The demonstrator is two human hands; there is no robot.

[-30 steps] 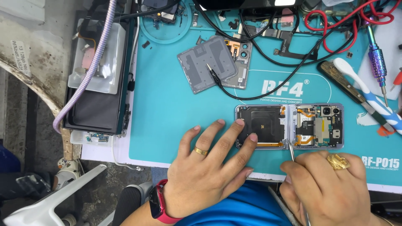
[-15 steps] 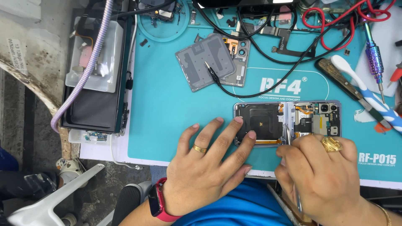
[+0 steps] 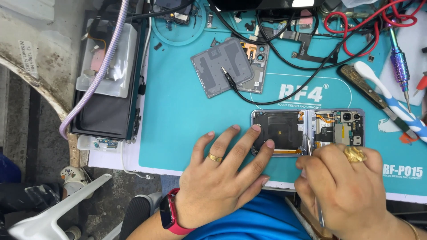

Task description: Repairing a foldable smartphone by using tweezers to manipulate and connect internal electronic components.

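Head view: one opened phone [image 3: 307,132], long axis left-right, camera end right. Left hand [image 3: 222,175] flat, fingers spread on it; right hand [image 3: 344,186] pinches tweezers [image 3: 308,144], tips up.

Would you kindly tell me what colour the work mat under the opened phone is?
Teal, with white markings: the work mat shows best in the head view.

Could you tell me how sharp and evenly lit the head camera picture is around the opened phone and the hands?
Head view: light is even and soft on the teal mat, with only faint shadows under the left hand and right hand; the opened phone is sharp, its parts easy to tell apart; the tweezers are thin and partly hidden; no strong glare, slight wide-angle bending at the edges.
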